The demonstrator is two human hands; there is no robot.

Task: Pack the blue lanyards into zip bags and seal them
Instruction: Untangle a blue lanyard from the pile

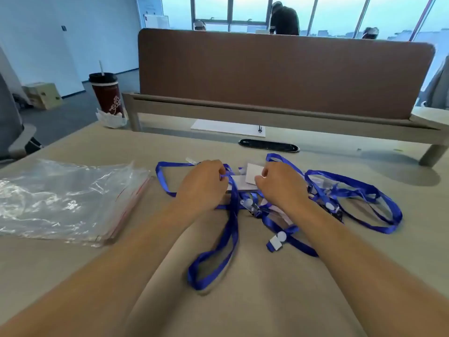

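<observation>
A tangle of blue lanyards (352,190) with white clips and clear badge holders lies across the middle of the beige desk (243,312). One long blue loop (218,259) trails toward me. My left hand (201,183) has its fingers curled and pinches a blue strap at the heap's left side. My right hand (279,183) pinches a white card (254,175) lying on the heap. A stack of clear zip bags (68,200) with red seal lines lies flat at the left, apart from both hands.
A brown divider panel (279,74) on a grey frame closes off the back of the desk. A dark red cup (108,96) with a straw stands at the back left. White paper (226,127) and a pen lie under the divider, by a black cable slot (268,145).
</observation>
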